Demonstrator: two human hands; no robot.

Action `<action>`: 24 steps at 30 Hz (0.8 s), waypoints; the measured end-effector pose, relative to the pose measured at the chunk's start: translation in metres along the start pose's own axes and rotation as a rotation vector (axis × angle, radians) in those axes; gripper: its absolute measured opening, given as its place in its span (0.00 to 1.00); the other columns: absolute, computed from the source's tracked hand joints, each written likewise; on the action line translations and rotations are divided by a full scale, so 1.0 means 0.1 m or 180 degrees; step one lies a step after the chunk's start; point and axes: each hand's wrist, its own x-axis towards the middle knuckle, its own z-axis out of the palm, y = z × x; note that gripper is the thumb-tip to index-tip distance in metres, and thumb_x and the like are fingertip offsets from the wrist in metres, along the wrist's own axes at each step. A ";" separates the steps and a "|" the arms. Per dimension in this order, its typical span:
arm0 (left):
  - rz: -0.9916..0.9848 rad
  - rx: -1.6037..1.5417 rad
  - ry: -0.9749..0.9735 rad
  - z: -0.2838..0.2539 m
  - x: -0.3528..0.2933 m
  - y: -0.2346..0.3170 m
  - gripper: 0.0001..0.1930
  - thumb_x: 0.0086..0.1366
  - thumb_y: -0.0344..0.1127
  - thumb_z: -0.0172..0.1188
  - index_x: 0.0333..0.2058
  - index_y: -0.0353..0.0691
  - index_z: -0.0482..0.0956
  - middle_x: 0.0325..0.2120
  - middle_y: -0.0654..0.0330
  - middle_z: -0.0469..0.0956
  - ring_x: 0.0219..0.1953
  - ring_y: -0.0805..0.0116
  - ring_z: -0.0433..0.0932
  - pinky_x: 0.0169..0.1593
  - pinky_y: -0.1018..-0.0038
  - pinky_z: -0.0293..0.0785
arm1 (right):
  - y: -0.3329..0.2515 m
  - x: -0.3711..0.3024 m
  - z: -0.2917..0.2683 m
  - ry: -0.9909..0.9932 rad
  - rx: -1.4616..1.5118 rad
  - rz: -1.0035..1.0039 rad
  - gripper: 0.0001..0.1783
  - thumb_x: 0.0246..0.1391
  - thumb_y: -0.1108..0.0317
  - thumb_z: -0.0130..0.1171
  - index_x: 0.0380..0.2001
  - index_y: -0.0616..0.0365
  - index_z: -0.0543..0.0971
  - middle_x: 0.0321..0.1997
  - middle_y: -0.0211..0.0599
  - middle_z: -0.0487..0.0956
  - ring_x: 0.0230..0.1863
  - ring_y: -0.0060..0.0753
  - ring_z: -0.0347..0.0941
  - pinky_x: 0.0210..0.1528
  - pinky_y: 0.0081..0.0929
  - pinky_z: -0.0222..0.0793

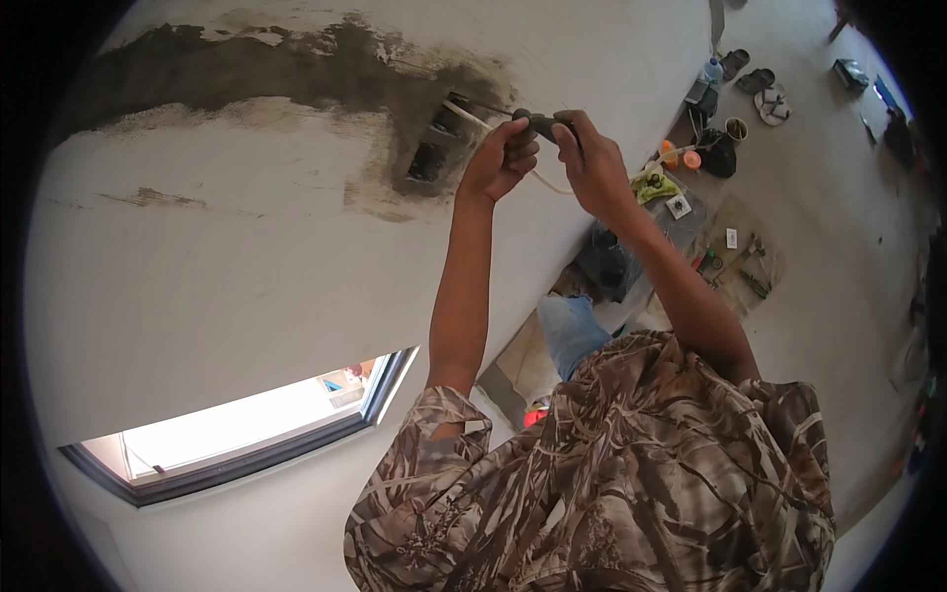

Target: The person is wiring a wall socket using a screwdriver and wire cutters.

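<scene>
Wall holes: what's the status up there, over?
Right hand gripping dark-handled tool. Left hand curled at the tool's front. White cable running from upper hole, close beside the tool's shaft.

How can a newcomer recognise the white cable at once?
On the pale wall, follow the dark band to its right end, where two rectangular openings sit. From the upper opening, the white cable runs to the left hand; pale and bending, it differs from the dark-handled tool beside it.
</scene>
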 end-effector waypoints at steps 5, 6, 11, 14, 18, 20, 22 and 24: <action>-0.0120 0.0481 0.0038 0.04 0.00 0.05 0.19 0.68 0.54 0.57 0.25 0.48 0.69 0.16 0.74 0.57 0.17 0.82 0.52 0.20 0.82 0.49 | 0.18 -0.01 0.12 0.0332 -0.0818 -0.1793 0.17 0.60 0.66 0.55 0.51 0.56 0.72 0.41 0.50 0.75 0.45 0.54 0.75 0.44 0.41 0.70; -0.0094 0.0752 0.0252 0.07 -0.02 0.05 0.19 0.68 0.54 0.57 0.25 0.48 0.69 0.16 0.74 0.56 0.17 0.82 0.52 0.20 0.82 0.50 | 0.12 -0.02 0.12 0.0390 -0.0619 -0.1666 0.16 0.59 0.67 0.55 0.50 0.57 0.73 0.40 0.50 0.75 0.45 0.53 0.75 0.43 0.41 0.70; 0.0112 0.0708 0.0018 -0.16 -0.05 0.01 0.19 0.67 0.55 0.57 0.26 0.48 0.69 0.16 0.75 0.59 0.18 0.84 0.54 0.20 0.82 0.50 | 0.00 -0.03 0.08 -0.0070 0.0129 0.0029 0.15 0.56 0.71 0.59 0.47 0.58 0.76 0.41 0.48 0.75 0.40 0.52 0.77 0.40 0.40 0.72; 0.0115 0.0422 -0.0208 -0.02 -0.12 0.05 0.19 0.67 0.54 0.58 0.26 0.48 0.68 0.17 0.74 0.62 0.18 0.85 0.56 0.20 0.82 0.51 | 0.03 0.05 0.03 -0.0288 -0.0044 0.0347 0.16 0.54 0.74 0.61 0.47 0.60 0.77 0.41 0.47 0.75 0.37 0.51 0.77 0.38 0.40 0.72; -0.0188 0.0345 -0.0007 -0.14 -0.10 0.04 0.16 0.67 0.53 0.58 0.29 0.48 0.71 0.20 0.74 0.64 0.18 0.85 0.57 0.19 0.83 0.50 | -0.01 -0.09 0.17 0.0061 -0.0643 -0.0956 0.17 0.54 0.73 0.60 0.48 0.62 0.76 0.40 0.47 0.74 0.37 0.51 0.77 0.38 0.39 0.72; -0.0086 0.0715 0.0154 -0.08 -0.07 0.02 0.17 0.67 0.54 0.58 0.31 0.47 0.72 0.19 0.75 0.63 0.18 0.85 0.57 0.19 0.84 0.50 | 0.05 -0.08 0.19 0.0107 -0.0915 -0.1599 0.17 0.54 0.73 0.60 0.48 0.62 0.76 0.40 0.47 0.74 0.36 0.50 0.77 0.38 0.39 0.72; -0.0024 0.0865 0.0242 0.03 -0.08 0.03 0.17 0.66 0.55 0.58 0.32 0.47 0.73 0.19 0.75 0.62 0.18 0.86 0.57 0.19 0.84 0.49 | -0.02 -0.08 0.22 0.0423 -0.0614 -0.1413 0.18 0.54 0.73 0.60 0.49 0.62 0.75 0.40 0.47 0.74 0.35 0.49 0.77 0.37 0.39 0.72; 0.0015 0.0781 0.0276 0.09 -0.13 0.05 0.18 0.66 0.57 0.58 0.32 0.47 0.74 0.18 0.76 0.60 0.18 0.86 0.55 0.19 0.84 0.48 | -0.08 -0.07 0.21 0.0312 -0.0195 -0.0681 0.18 0.54 0.73 0.60 0.50 0.62 0.75 0.40 0.47 0.74 0.35 0.48 0.77 0.37 0.39 0.72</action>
